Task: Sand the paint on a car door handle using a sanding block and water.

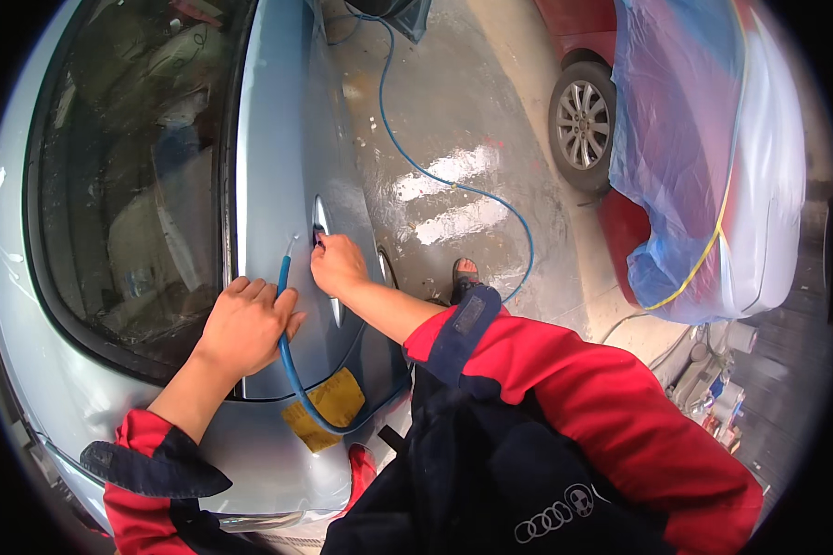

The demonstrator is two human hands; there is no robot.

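Presently: Hose (284,274) and Door Handle (322,213) Under Both Hands

The hose is blue and flexible. Its upper end, with a narrow pale nozzle (292,241), stands beside the door handle on the left; contact between nozzle and bodywork cannot be determined. The left hand (248,326) grips the hose below the nozzle, with fingers curled narrowly around it and thumb toward the handle.

The right hand (340,266) is positioned at the middle of the handle. Its fingers are drawn close together, with the fingertips at the handle recess. A small dark area shows at the fingertips; whether an object is held there cannot be determined.

Below the left hand, the hose bends across a yellow cloth (333,396), which rests on the bodywork of the silver-blue car (273,120). A dark window (130,185) lies left of the handle.

To the right, a second length of blue hose (529,242) curves over the glossy floor (444,102). A sandalled foot (466,273) stands near it. Farther right is a red car (578,20) with a spoked wheel (583,127). Translucent blue plastic sheeting (680,153) and yellow tape (706,256) cover part of it.

Both sleeves (611,388) are red with dark cuffs.
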